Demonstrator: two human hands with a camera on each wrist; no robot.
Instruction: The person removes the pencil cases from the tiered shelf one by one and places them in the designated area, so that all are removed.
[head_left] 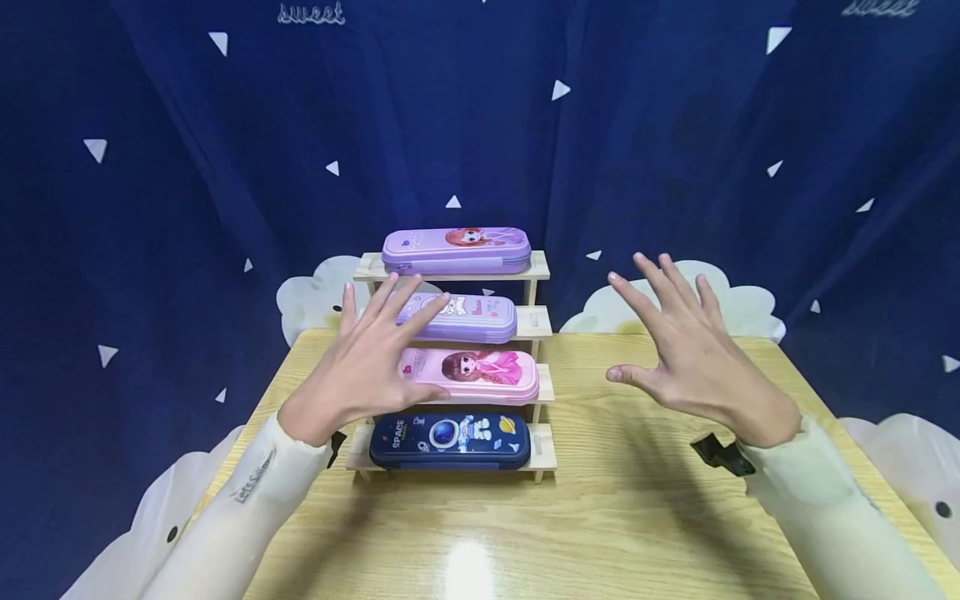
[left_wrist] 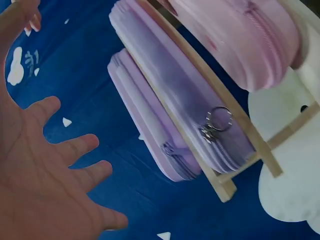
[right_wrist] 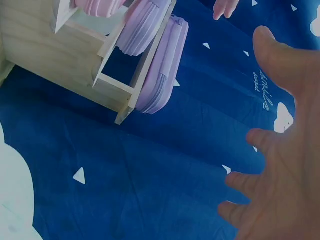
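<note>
In the head view my left hand [head_left: 363, 362] is raised with fingers spread, overlapping the left side of a wooden tiered rack [head_left: 542, 450]. My right hand [head_left: 697, 358] is held up to the right of the rack, fingers spread, nothing in it. Each tier bears one zipped pencil case: a lilac one [head_left: 453, 250] with a red-haired doll on top, a purple one [head_left: 480, 317] below, then a pink one [head_left: 480, 375] with a doll in pink, and a navy one [head_left: 450, 442] with an astronaut lowest. The left wrist view shows a key ring [left_wrist: 220, 119] on a purple case's zipper.
The rack stands on a light wood table [head_left: 600, 517]. Behind and around it hangs a dark blue curtain [head_left: 465, 108] with white triangles and cloud shapes. Black straps [head_left: 723, 456] sit at the wrists of the white sleeves [head_left: 832, 517].
</note>
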